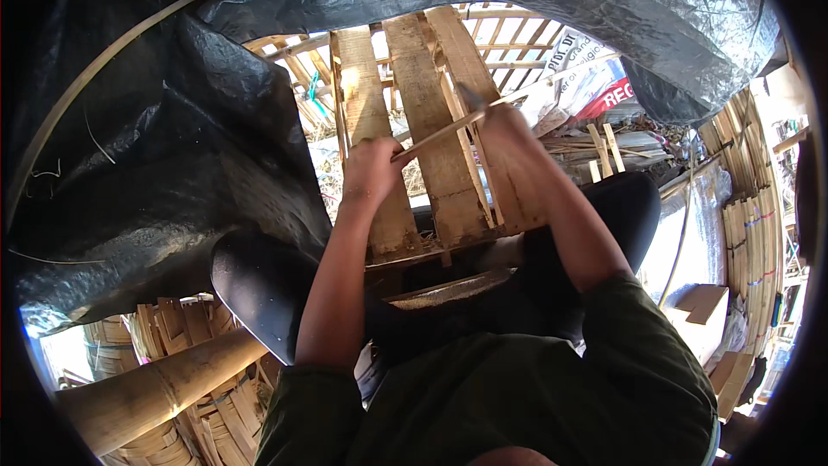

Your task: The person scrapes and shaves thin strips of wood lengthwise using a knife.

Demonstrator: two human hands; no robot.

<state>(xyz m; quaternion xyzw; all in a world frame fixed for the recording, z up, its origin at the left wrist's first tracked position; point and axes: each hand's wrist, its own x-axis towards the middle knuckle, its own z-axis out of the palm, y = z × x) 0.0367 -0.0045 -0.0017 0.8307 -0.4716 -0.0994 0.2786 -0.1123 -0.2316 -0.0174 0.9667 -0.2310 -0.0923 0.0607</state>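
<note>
My left hand (373,171) is closed around the near end of a thin bamboo strip (442,133) that runs up and to the right. My right hand (503,129) grips a dark blade (470,97) set against the strip's far part. Both hands are held out in front of me above a wooden pallet (431,164) of pale planks. My forearms come up from my dark green sleeves at the bottom. My knees in black trousers (259,280) flank the pallet.
Black plastic sheeting (172,121) hangs at the left and overhead. A thick bamboo pole (155,388) and woven bamboo baskets (207,414) lie at the lower left. Bundles of bamboo strips (755,224) stand at the right, with a cardboard box (703,306) below them.
</note>
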